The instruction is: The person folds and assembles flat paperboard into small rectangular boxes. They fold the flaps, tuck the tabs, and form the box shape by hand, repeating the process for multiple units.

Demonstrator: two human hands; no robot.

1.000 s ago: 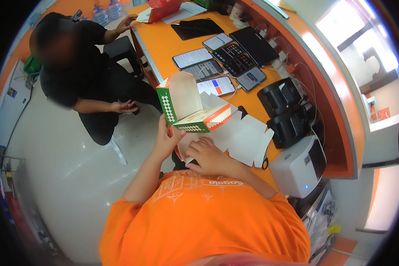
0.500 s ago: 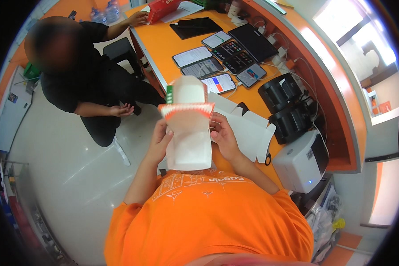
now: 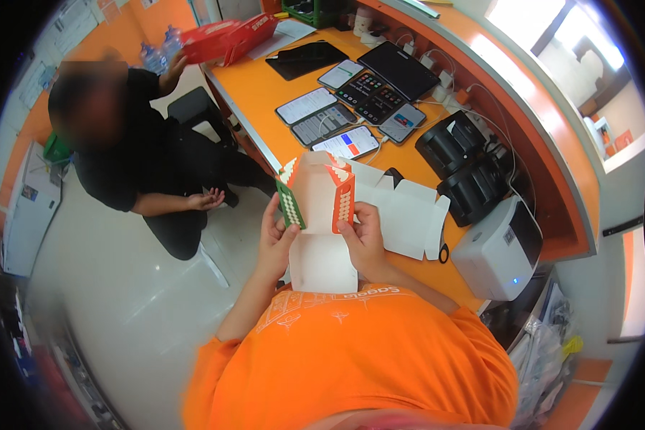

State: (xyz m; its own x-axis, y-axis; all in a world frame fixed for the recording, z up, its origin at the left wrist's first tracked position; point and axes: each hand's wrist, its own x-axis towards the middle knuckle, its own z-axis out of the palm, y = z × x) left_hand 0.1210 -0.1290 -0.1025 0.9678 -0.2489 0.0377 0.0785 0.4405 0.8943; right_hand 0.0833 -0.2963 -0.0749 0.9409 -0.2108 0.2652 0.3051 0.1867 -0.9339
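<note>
In front of my chest I hold a partly folded cardboard food box [image 3: 324, 261], white inside, with one green side panel and one red-orange side panel, both patterned. My left hand [image 3: 274, 242] pinches the green panel between thumb and fingers. On the other side, my right hand [image 3: 365, 240] grips the red-orange panel the same way, thumb at its lower edge. The box's near flap hangs toward my orange shirt, and its far end has small upright flaps. Beyond my right hand, an unfolded white cardboard sheet [image 3: 403, 215] lies on the orange table [image 3: 254, 97].
Several phones [image 3: 365, 89], a tablet [image 3: 307, 61] and charging cables cover the table. Two black devices [image 3: 469, 172], a white printer [image 3: 502, 247] and scissors [image 3: 443, 253] sit at the right. A co-worker [image 3: 143, 143] sits at the left, one hand on a red box [image 3: 226, 39].
The food box has tipped, and its patterned side panels now stand up, with my hands gripping them. The co-worker's red box has swung left and opened out.
</note>
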